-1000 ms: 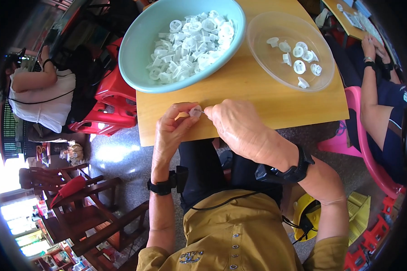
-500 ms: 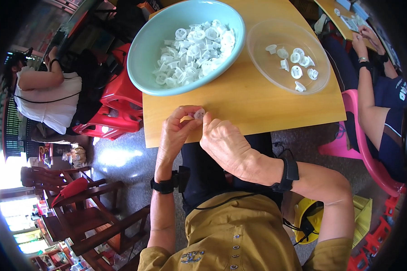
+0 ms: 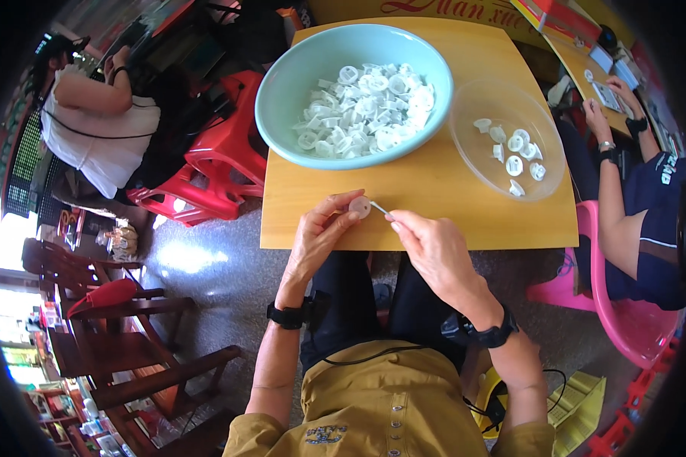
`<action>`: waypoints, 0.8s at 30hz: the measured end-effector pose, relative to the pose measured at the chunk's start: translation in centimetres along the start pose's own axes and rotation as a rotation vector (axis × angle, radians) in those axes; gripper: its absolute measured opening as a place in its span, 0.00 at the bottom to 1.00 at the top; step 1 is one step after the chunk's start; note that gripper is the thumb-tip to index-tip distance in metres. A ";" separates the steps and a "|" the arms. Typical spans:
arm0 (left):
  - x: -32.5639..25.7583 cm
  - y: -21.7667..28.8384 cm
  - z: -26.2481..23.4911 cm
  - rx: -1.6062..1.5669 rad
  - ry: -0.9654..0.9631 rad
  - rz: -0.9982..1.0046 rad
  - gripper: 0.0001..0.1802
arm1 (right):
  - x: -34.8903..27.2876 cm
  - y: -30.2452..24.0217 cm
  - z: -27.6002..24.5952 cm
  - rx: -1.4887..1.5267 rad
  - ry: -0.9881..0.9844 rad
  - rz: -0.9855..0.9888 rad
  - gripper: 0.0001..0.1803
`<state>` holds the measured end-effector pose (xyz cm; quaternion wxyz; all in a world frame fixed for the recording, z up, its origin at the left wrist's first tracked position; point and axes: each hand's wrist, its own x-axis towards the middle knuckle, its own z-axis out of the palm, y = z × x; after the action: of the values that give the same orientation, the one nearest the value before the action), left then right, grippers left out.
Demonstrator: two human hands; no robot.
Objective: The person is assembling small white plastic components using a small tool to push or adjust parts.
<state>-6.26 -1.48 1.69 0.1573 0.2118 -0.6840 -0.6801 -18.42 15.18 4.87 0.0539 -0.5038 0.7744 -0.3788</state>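
Note:
Near the table's front edge, my left hand [image 3: 318, 234] pinches a small round white plastic cap [image 3: 360, 206] between thumb and fingertips. Just right of it, my right hand [image 3: 438, 253] is closed on a thin white strip [image 3: 379, 209] whose far end meets the cap's edge. Whether strip and cap are one piece, I cannot tell. Beyond my hands stands a pale blue-green basin [image 3: 273, 129] heaped with similar white caps [image 3: 366, 107]. To its right is a shallow clear plastic bowl [image 3: 471, 164] with several caps [image 3: 514, 165] lying apart from each other.
The wooden table [image 3: 320, 183] ends close before my lap. Red plastic stools [image 3: 229, 145] stand at its left, near a seated person in white [image 3: 103, 118]. On the right, another person sits on a pink chair [image 3: 610, 320]. Dark wooden armchairs [image 3: 129, 343] are lower left.
My right hand has drawn back rightward from the cap, and the white strip now shows between them. The cap is turned with its round face in view. The whole view has shifted.

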 end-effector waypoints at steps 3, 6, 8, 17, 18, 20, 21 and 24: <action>-0.9 0.7 0.2 -0.161 -0.016 0.020 0.20 | 0.2 -0.8 -1.0 0.396 0.002 0.278 0.11; -1.4 1.1 0.3 -0.291 -0.060 0.044 0.19 | 0.6 -1.2 -0.9 0.520 -0.024 0.301 0.11; -1.7 1.4 0.4 -0.306 -0.087 0.059 0.17 | 0.9 -1.8 -1.1 0.597 -0.065 0.337 0.12; -2.8 0.9 1.7 -0.336 -0.007 0.154 0.25 | 0.6 -1.8 1.2 1.027 -0.111 0.551 0.13; -2.9 0.4 1.5 -0.339 -0.004 0.152 0.25 | 0.5 -1.8 1.4 1.082 -0.124 0.576 0.13; -3.0 -0.3 1.3 -0.283 0.035 0.167 0.23 | 0.4 -1.6 1.9 1.039 -0.133 0.559 0.13; -2.9 -0.4 1.1 -0.287 0.038 0.164 0.23 | 0.3 -1.5 2.1 0.999 -0.139 0.540 0.12; -2.4 -0.7 0.4 -0.175 0.073 0.077 0.22 | 0.0 -1.8 2.1 0.655 -0.016 0.437 0.11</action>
<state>-4.36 0.06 1.14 0.2260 0.1953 -0.6235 -0.7225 -16.14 13.68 4.56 0.2973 -0.2862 0.7012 -0.5814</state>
